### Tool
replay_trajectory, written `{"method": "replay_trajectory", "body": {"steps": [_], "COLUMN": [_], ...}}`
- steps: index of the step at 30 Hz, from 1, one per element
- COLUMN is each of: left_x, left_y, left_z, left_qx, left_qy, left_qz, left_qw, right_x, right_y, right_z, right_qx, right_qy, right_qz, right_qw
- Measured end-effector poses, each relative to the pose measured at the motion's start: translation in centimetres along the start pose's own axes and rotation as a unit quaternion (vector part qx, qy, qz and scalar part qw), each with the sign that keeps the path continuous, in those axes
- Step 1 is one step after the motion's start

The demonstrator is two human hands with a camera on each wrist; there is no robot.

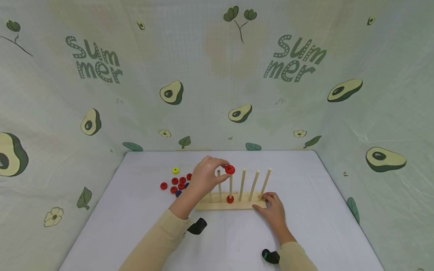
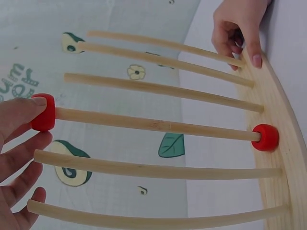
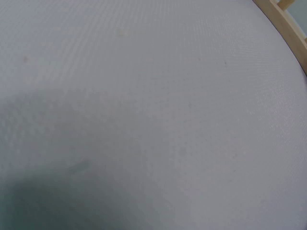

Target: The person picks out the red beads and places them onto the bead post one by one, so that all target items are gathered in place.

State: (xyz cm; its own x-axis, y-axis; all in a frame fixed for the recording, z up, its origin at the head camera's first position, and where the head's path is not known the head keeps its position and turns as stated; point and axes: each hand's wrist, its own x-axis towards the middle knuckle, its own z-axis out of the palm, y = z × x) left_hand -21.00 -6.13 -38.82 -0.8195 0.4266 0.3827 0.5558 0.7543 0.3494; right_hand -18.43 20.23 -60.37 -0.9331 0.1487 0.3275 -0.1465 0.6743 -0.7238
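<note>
My left hand (image 1: pixel 204 174) pinches a red bead (image 1: pixel 229 169) between thumb and forefinger. In the left wrist view this red bead (image 2: pixel 44 112) sits right at the tip of a wooden peg, its other fingers spread near neighbouring peg tips. Low on the same peg is another red bead (image 2: pixel 265 137), against the base of the wooden peg rack (image 1: pixel 217 206). At the rack's right end, my right hand (image 1: pixel 274 210) grips the base, thumb in front and fingers behind. The right wrist view catches only a corner of the rack (image 3: pixel 288 33).
Left of the rack, several loose red beads (image 1: pixel 174 181) lie on the white table (image 1: pixel 135 226), with a dark blue bead (image 1: pixel 178 193) and a yellow bead (image 1: pixel 175 170). My left forearm partly covers the rack's left end. A printed cloth (image 1: pixel 210 124) hangs behind and beside the table.
</note>
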Motion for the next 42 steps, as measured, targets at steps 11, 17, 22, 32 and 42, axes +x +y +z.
{"method": "replay_trajectory", "body": {"steps": [11, 17, 22, 32, 42], "left_x": [0.17, 0.30, 0.37, 0.42, 0.41], "left_y": [0.24, 0.29, 0.22, 0.25, 0.31], "left_z": [0.36, 0.54, 0.65, 0.84, 0.98], "left_qx": [-0.004, -0.001, -0.005, -0.002, 0.005], "left_qy": [0.001, -0.004, -0.004, -0.013, -0.017], "left_qz": [0.005, -0.002, 0.000, -0.008, -0.016], "left_qw": [1.0000, 1.0000, 1.0000, 0.9999, 0.9997], "right_x": [0.11, 0.17, 0.22, 0.28, 0.21], "right_y": [-0.20, -0.10, 0.10, 0.27, 0.29], "right_z": [-0.14, -0.12, -0.01, 0.06, 0.15], "right_qx": [0.007, 0.009, 0.008, 0.011, 0.007], "right_qy": [-0.010, -0.010, -0.006, 0.001, 0.027], "right_qz": [0.011, 0.012, 0.009, -0.005, -0.037], "right_qw": [1.000, 1.000, 1.000, 1.000, 0.999]}}
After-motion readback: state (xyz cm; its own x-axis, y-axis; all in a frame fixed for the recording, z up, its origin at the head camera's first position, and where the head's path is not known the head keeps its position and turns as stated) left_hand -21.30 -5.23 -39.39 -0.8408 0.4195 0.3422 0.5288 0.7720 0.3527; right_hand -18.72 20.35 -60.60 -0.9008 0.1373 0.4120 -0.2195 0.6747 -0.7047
